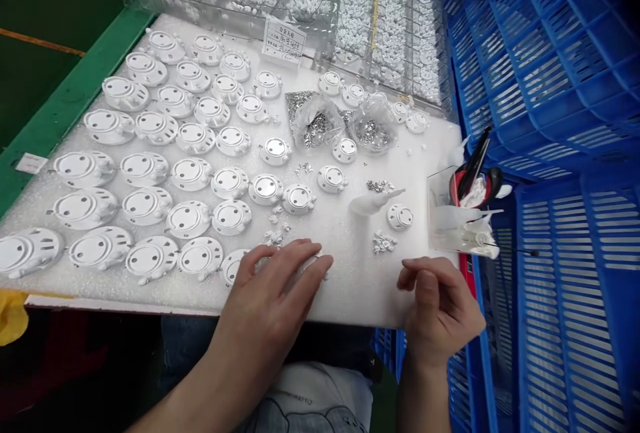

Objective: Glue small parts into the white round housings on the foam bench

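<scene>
My left hand [280, 293] rests low over the foam-covered tabletop near its front edge, with its fingers curved around a white oval plastic part [304, 267]. Most of that part is hidden beneath the fingers. My right hand [443, 309] hovers at the right front corner, its fingers curled and the thumb close against them; anything inside is too small to make out. Beyond it lie a small pile of white pieces [383, 242] and a single oval part [400, 217]. A white pointed-nozzle bottle [373, 202] stands nearby, with little silvery pieces [377, 186] behind it.
Rows of white oval parts [187, 174] cover the left side. Two plastic bags [316, 123] of silvery bits sit mid-table. At the back, a clear compartment tray [310, 16] holds white pieces. A clear container [440, 219] with scissors [475, 176] stands right, beside blue crates [565, 286].
</scene>
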Motion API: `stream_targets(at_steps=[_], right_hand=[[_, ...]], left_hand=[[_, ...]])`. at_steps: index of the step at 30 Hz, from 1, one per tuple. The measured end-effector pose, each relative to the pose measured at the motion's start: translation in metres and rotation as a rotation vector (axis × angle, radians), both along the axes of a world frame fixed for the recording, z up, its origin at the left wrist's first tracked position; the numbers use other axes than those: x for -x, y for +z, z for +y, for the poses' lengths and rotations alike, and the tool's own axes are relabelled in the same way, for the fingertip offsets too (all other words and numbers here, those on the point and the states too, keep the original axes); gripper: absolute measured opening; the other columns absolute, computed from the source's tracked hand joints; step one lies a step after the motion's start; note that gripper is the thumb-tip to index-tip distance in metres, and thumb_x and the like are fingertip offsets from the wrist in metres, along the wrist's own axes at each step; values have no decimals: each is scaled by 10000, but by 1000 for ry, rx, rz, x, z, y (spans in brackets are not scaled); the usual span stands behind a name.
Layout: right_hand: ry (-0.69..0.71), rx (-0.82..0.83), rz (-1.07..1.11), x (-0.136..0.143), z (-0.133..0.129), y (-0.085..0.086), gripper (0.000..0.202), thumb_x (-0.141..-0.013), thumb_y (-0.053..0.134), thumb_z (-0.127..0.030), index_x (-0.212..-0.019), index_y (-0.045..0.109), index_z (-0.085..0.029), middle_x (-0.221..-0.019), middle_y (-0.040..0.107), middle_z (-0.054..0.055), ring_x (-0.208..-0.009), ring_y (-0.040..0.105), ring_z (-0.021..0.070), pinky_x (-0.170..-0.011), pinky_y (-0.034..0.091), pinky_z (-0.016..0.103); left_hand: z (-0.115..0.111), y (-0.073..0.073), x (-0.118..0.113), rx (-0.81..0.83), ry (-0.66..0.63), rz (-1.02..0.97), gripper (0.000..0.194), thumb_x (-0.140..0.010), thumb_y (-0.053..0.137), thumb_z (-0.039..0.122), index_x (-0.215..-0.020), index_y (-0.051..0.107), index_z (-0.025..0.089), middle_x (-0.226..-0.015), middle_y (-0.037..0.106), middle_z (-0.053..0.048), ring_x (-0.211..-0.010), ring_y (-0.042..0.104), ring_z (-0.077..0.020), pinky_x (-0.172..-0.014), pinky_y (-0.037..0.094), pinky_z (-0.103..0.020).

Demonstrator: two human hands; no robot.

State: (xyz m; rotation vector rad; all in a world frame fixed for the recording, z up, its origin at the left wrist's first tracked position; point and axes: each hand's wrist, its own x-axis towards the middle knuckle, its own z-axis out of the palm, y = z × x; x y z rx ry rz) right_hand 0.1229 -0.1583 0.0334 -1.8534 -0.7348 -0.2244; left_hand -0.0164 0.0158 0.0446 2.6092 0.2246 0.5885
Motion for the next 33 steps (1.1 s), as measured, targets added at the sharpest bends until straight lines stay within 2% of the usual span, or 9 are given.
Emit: stream_targets(at_steps=[3, 6, 11, 16, 19, 22, 27, 33], right_hand=[[9, 241, -144, -21, -1, 14, 133, -1005, 629, -190, -992, 752, -237, -914, 714, 23, -810, 676, 155, -685, 547, 299], [0, 428, -185, -40, 2, 24, 165, -1031, 592, -262, -1097, 738, -225, -1074, 725, 76, -992, 704, 209, -805, 601, 350], [54, 651, -217, -50, 10, 19, 285, -1062, 498, -278, -1236, 700, -180, -1269, 703, 141, -1173, 691, 269, -1012, 587, 451], [62, 671, -224, -49, 11, 15, 287, -1057, 498, -250, -1258, 687, -174, -1283, 703, 145, -1199, 686, 272, -1042, 576, 446], [79, 675, -220, -51, 9, 14, 292, -1054, 494, -235, -1269, 684, -176, -1288, 702, 144, -1207, 685, 273, -1055, 570, 447], [93, 672, -238, -53, 8, 13, 300, -1052, 489, -228, -1272, 683, -164, -1279, 704, 153, -1198, 685, 279, -1048, 571, 450], [103, 673, -234, -54, 8, 12, 304, -1049, 487, -219, -1279, 674, -156, -1292, 695, 166, -1210, 677, 286, -1046, 570, 456], [103, 706, -205, -55, 8, 13, 323, -1038, 484, -214, -1322, 638, -207, -1313, 693, 149, -1225, 671, 300, -1076, 557, 509]], left_hand=[[4, -2, 3, -35, -12, -4, 248, -1063, 517, 28, -1247, 627, 154, -1252, 773, -135, -1151, 736, -246, -1023, 395, -409], [6, -1, 0, -48, -11, -10, 224, -1066, 521, 51, -1233, 632, 153, -1222, 786, -129, -1109, 752, -240, -1037, 396, -413], [8, -1, -21, -76, 9, -45, 214, -1067, 511, 56, -1203, 650, 147, -1197, 797, -121, -1102, 761, -228, -1057, 420, -407], [10, 0, -47, -171, 2, -85, 277, -1057, 430, 11, -1100, 683, 117, -1174, 805, -150, -1129, 770, -248, -1040, 503, -406], [10, 1, -57, -199, -17, -71, 324, -1057, 390, -3, -1101, 693, 103, -1167, 811, -150, -1115, 781, -262, -1067, 520, -458], [10, 1, -62, -187, -9, -62, 302, -1052, 428, 6, -1090, 710, 108, -1173, 820, -129, -1197, 753, -321, -1097, 519, -549], [14, 0, -66, -179, -4, -20, 253, -1023, 516, 9, -1132, 725, 101, -1228, 816, -121, -1350, 653, -427, -1133, 489, -683], [7, 9, -51, -134, 15, -15, 296, -1021, 536, 9, -1278, 660, 85, -1321, 784, -133, -1390, 605, -458, -1169, 408, -734]])
